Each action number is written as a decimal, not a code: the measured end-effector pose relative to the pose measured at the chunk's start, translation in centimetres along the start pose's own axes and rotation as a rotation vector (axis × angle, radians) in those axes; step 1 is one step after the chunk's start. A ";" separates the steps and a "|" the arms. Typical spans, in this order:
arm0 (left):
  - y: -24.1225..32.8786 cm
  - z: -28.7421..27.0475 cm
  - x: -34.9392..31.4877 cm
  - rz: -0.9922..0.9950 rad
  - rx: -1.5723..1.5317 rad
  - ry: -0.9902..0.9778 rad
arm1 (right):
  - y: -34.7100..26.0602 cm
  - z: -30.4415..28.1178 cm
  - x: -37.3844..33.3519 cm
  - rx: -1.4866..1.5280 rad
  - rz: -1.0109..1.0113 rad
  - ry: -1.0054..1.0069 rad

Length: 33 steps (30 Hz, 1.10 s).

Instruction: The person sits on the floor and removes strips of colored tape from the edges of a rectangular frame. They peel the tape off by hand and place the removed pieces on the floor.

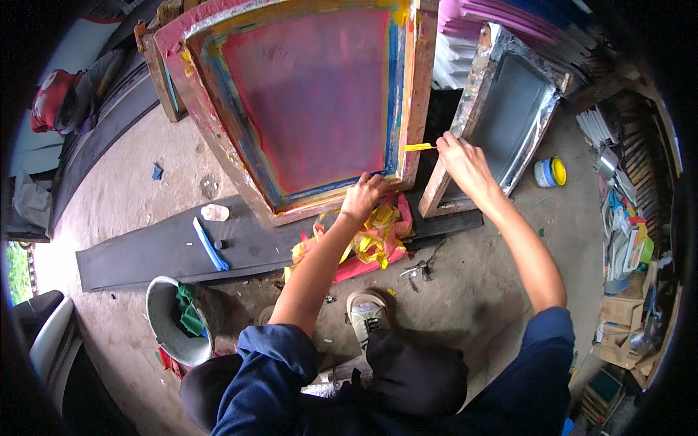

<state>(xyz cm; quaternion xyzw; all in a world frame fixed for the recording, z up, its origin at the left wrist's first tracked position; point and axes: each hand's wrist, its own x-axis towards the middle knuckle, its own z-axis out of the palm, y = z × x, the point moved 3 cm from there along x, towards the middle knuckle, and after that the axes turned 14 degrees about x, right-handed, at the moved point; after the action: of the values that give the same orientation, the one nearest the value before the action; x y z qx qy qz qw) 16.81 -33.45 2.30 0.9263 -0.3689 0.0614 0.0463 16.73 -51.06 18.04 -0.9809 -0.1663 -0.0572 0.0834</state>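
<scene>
A large screen-printing frame (418, 87) leans in front of me, its wooden rails smeared with paint and its mesh tinted pink and purple. My left hand (362, 198) is closed over the frame's lower rail near its right corner. Just right of the frame, my right hand (465, 163) pinches a short yellow strip (418, 147), apparently tape, whose free end points left toward the right rail. Under my left hand lies a crumpled heap of yellow and pink tape (374, 240). A smaller screen frame (509, 102) with grey mesh stands upright behind my right hand.
On a black board (145, 251) lie a white bottle (214, 212) and a blue-and-white strip-like item (209, 245). A bucket (161, 320) with green cloth stands lower left. A yellow-topped tin (550, 172) sits at right. Cardboard boxes (622, 316) and clutter line the right wall.
</scene>
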 end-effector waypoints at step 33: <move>-5.3 -6.6 1.8 0.020 -0.360 0.053 | -1.9 -22.9 0.7 1.637 -0.178 0.750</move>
<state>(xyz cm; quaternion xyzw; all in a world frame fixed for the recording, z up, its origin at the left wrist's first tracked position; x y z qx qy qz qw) 21.21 -29.97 8.89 0.8973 -0.3820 0.0195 0.2205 14.81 -53.24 40.84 -0.5153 -0.1922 -0.2432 0.7990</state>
